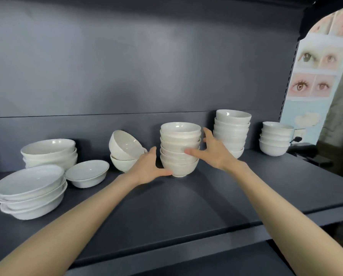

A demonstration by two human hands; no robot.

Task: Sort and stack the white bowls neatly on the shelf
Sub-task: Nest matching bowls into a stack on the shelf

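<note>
— where are the arms?
— left forearm (77,216) and right forearm (276,206), both bare, reach forward and converge.
— and the grips?
— left grip (148,166) has its palm inward, thumb stretched right. right grip (212,150) faces it, fingers (207,134) spread upward, thumb pointing left.

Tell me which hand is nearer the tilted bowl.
Left. The left hand is just right of the tilted bowl; the right hand is beyond the middle stack.
</note>
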